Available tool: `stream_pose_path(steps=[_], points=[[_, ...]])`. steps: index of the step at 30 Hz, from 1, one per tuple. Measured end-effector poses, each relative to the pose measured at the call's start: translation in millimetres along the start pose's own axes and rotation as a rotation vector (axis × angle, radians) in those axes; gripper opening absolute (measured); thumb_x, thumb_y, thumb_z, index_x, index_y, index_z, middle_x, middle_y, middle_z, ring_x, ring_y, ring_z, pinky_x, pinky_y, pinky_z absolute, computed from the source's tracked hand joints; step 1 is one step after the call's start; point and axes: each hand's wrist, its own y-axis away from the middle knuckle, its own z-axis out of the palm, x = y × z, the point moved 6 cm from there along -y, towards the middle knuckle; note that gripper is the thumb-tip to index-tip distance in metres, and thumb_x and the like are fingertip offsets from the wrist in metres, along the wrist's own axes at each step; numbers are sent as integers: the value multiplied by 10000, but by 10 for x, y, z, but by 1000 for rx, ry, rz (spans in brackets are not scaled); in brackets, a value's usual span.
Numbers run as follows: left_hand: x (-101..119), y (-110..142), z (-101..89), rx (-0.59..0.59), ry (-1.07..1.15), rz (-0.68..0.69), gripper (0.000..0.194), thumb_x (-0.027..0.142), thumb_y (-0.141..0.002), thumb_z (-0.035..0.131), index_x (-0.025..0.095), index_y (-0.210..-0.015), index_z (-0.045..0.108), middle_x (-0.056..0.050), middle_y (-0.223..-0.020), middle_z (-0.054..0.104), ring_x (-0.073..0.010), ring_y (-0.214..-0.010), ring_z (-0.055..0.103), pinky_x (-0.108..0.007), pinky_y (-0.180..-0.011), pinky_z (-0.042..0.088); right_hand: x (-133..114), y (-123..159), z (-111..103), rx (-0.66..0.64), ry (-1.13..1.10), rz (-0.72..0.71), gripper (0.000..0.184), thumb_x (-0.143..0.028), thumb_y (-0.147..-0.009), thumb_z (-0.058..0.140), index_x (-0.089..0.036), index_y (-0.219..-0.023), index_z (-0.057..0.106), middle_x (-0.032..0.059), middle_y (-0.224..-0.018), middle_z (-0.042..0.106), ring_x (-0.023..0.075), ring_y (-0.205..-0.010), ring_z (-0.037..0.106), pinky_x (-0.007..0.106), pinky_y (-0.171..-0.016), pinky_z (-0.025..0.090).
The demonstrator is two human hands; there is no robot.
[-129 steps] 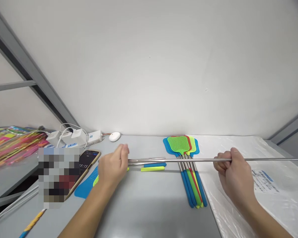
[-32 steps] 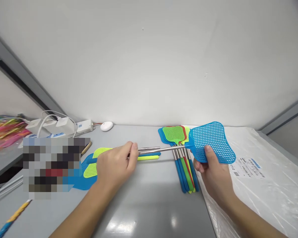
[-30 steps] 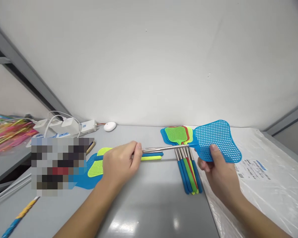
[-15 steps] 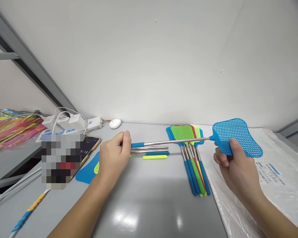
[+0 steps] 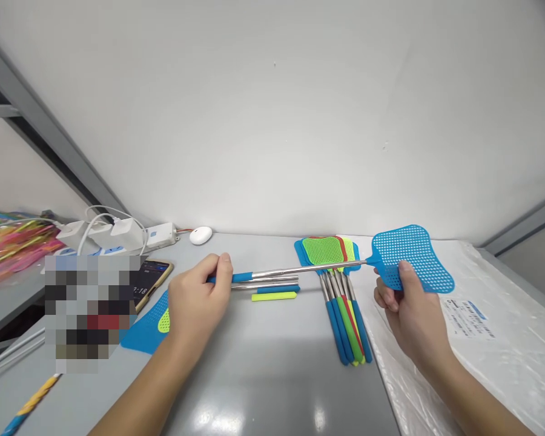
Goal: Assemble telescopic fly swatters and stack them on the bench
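Observation:
I hold a blue fly swatter (image 5: 411, 257) with a telescopic metal rod above the grey table (image 5: 263, 369). My right hand (image 5: 406, 309) pinches the blue mesh head, thumb on top. My left hand (image 5: 197, 300) is closed round the swatter's blue handle end (image 5: 240, 277). The rod runs level between the two hands. Under it lie loose swatters with blue and yellow-green handles (image 5: 272, 292).
A neat stack of swatters (image 5: 338, 290) with blue, green and red handles lies mid-table. Flat swatter heads (image 5: 149, 321) and a phone (image 5: 148, 284) are at the left. A power strip (image 5: 118, 233), a white puck (image 5: 200, 235) and clear plastic bags (image 5: 481, 327) lie around.
Over four seconds the long extended rod was pushed in, bringing the blue head to my right hand. In the last half second the hands shifted slightly left, the rod a little shorter.

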Motion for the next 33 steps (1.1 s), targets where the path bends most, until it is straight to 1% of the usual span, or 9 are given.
stream_pose_path(steps=[5, 9, 11, 14, 16, 22, 26, 29, 33], points=[[-56, -47, -29, 18, 5, 0, 417, 357, -906, 457, 189, -549, 320, 56, -497, 200, -91, -489, 253, -240, -515, 247, 42, -46, -6, -41, -13, 35, 289, -446, -910, 562, -212, -743, 527, -47, -556, 505, 84, -447, 395, 252, -478, 347], [-18, -58, -36, 6, 1, 46, 449, 385, -897, 467, 180, -531, 308, 54, -512, 177, -80, -475, 248, -236, -517, 243, 130, -73, 62, -126, -87, 115, 299, -492, -884, 580, -204, -816, 626, -37, -552, 497, 96, -471, 404, 260, -500, 397], [77, 3, 95, -129, 21, 127, 440, 385, -912, 444, 177, -546, 315, 54, -504, 220, -76, -474, 275, -239, -521, 235, 162, -69, 86, -147, -115, 148, 337, -522, -875, 579, -199, -828, 664, -36, -548, 477, 95, -483, 401, 256, -512, 408], [245, 175, 355, -406, 75, 276, 427, 392, -946, 391, 179, -584, 317, 53, -508, 296, -75, -481, 306, -248, -525, 220, 169, -94, 12, -79, -140, 178, 363, -518, -857, 601, -188, -722, 672, -29, -553, 466, 84, -475, 376, 246, -495, 389], [297, 248, 435, -485, 108, 320, 428, 393, -955, 377, 181, -593, 290, 52, -509, 293, -78, -482, 289, -253, -523, 211, 133, -137, -51, -62, -149, 167, 416, -531, -865, 564, -175, -683, 678, -10, -553, 481, 94, -476, 384, 261, -501, 394], [218, 155, 316, -381, 188, 291, 413, 333, -934, 395, 185, -581, 238, 45, -544, 199, -83, -495, 231, -257, -516, 207, 82, -182, -61, -127, -170, 140, 587, -606, -924, 328, -169, -875, 717, 30, -633, 532, 151, -594, 489, 290, -582, 424], [143, 75, 233, -273, 213, 273, 403, 303, -929, 396, 190, -587, 216, 43, -557, 185, -86, -499, 222, -268, -516, 203, 59, -133, -73, -34, -117, 47, 447, -589, -915, 429, -218, -918, 679, -18, -656, 496, 117, -571, 463, 268, -602, 415], [102, 47, 234, -268, 188, 277, 398, 297, -927, 399, 192, -591, 214, 44, -556, 190, -88, -499, 227, -272, -518, 204, 7, -78, -114, 44, -71, -40, 322, -519, -897, 537, -225, -894, 670, -45, -638, 458, 89, -548, 422, 240, -600, 393], [52, 4, 201, -252, 167, 291, 406, 295, -926, 410, 191, -568, 249, 48, -540, 215, -88, -492, 254, -269, -522, 216, -29, 14, -79, -12, -46, -99, 450, -572, -906, 434, -198, -935, 684, -29, -574, 472, 115, -523, 420, 270, -556, 379]])
